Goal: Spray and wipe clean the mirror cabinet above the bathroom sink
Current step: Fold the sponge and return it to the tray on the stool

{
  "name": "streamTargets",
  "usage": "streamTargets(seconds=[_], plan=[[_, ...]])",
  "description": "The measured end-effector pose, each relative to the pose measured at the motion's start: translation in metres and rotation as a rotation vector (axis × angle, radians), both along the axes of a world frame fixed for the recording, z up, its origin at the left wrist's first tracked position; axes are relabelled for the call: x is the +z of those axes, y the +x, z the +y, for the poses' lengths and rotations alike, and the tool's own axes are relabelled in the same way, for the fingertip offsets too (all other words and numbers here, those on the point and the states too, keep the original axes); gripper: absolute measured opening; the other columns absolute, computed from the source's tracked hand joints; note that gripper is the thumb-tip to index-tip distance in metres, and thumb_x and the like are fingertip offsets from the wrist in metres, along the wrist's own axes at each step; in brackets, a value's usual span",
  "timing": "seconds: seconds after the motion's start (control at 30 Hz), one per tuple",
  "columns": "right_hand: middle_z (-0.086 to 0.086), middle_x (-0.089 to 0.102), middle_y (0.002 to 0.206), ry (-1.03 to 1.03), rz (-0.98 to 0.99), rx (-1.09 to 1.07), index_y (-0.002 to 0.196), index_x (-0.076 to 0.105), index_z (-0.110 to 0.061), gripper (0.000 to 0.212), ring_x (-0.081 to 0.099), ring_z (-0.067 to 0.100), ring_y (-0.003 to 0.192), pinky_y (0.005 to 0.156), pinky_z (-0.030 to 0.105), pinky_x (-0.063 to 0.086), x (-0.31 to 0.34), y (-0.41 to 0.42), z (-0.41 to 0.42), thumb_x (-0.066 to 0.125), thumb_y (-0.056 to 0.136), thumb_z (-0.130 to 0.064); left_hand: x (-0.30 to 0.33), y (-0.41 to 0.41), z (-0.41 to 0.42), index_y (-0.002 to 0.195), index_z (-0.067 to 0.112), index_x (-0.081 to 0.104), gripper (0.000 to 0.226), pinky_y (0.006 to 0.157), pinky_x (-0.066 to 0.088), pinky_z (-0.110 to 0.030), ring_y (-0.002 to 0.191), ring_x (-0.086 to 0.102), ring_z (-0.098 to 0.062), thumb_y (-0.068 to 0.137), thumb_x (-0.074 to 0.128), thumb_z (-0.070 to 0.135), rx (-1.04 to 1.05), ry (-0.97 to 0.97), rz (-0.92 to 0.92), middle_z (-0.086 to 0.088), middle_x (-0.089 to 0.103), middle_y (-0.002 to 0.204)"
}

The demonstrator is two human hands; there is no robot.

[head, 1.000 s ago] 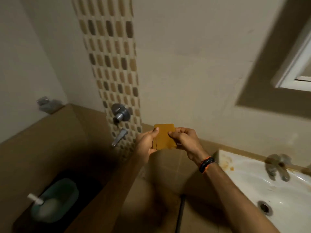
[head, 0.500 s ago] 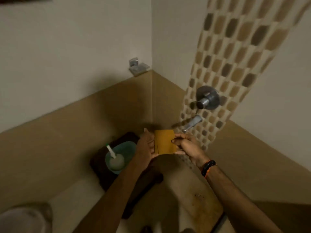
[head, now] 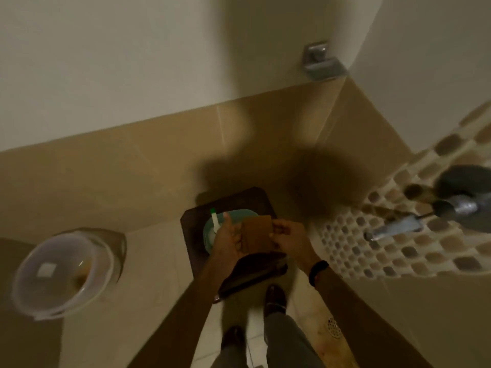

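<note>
Holding one brown cloth: left hand, right hand.

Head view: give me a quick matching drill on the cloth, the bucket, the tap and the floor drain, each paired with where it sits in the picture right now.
Things:
1. cloth
2. bucket
3. tap
4. floor drain

Places:
A. on the patterned tile strip at the right
B. on the floor at the far left
C. held between both hands, near the centre
D. in the floor near the person's feet, lower right of centre

Pairs: 1-C, 2-B, 3-A, 4-D

The left hand and right hand each pinch one side of the cloth.
</note>
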State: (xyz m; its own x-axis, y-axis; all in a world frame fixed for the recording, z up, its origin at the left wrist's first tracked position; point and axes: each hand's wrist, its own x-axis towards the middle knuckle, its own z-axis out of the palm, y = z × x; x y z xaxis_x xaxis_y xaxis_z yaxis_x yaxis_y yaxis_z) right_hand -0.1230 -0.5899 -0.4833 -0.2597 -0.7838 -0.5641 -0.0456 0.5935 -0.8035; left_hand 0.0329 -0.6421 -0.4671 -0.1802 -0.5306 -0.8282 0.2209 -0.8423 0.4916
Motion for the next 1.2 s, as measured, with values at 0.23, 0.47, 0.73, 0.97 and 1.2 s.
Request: streamTargets(seconds=[0.23, 0.47, 0.73, 0.97, 1.2], plan=[[-0.002, 0.063, 0.099, 0.064, 0.170, 0.227, 0.107, 0.056, -0.026, 0.036, 0.065, 0.024, 0.098, 0.078, 0.046, 0.059, -0.083, 0.000, -0.045, 0.060, 0.087, 0.005, -0.056, -0.014, -0.017, 0.095, 0.015, 0.061, 0.028, 0.076, 0.053, -0.038, 0.085, 0.064, -0.025, 0.103, 0.042, 0.034, 0.158, 0.071, -0.085, -0.011, 0.066, 0.095], [0.003, 0.060, 0.128, 0.247, 0.156, 0.344, 0.123, 0.066, -0.019, 0.039, 0.058, 0.018, 0.108, 0.082, 0.021, 0.050, -0.145, 0.006, -0.080, 0.053, 0.090, -0.005, -0.126, -0.018, -0.045, 0.105, 0.012, 0.061, 0.035, 0.059, 0.055, -0.017, 0.080, 0.066, -0.010, 0.105, 0.035, 0.035, 0.135, 0.057, -0.184, 0.001, 0.061, 0.094], [0.005, 0.064, 0.118, 0.364, 0.051, 0.403, 0.117, 0.066, -0.016, 0.033, 0.058, 0.023, 0.108, 0.095, 0.041, 0.049, -0.178, 0.025, -0.104, 0.049, 0.089, -0.009, -0.184, -0.034, -0.056, 0.142, 0.007, 0.046, 0.073, 0.116, 0.032, -0.046, 0.134, 0.045, -0.028, 0.098, 0.024, 0.062, 0.076, 0.094, -0.220, -0.014, 0.049, 0.144], [0.008, 0.064, 0.118, 0.395, -0.077, 0.356, 0.116, 0.065, -0.010, 0.032, 0.058, 0.025, 0.112, 0.103, 0.050, 0.044, -0.195, 0.030, -0.110, 0.046, 0.091, -0.003, -0.205, -0.045, -0.056, 0.146, 0.013, 0.040, 0.071, 0.114, 0.034, -0.045, 0.130, 0.045, -0.024, 0.098, 0.024, 0.062, 0.139, 0.053, -0.259, -0.011, 0.048, 0.143], [0.009, 0.064, 0.115, 0.408, -0.138, 0.331, 0.104, 0.064, -0.010, 0.027, 0.057, 0.026, 0.111, 0.101, 0.047, 0.045, -0.191, 0.029, -0.108, 0.045, 0.089, 0.002, -0.213, -0.041, -0.056, 0.145, 0.013, 0.041, 0.073, 0.113, 0.036, -0.045, 0.131, 0.047, -0.024, 0.096, 0.025, 0.064, 0.162, 0.071, -0.280, -0.010, 0.051, 0.141]])
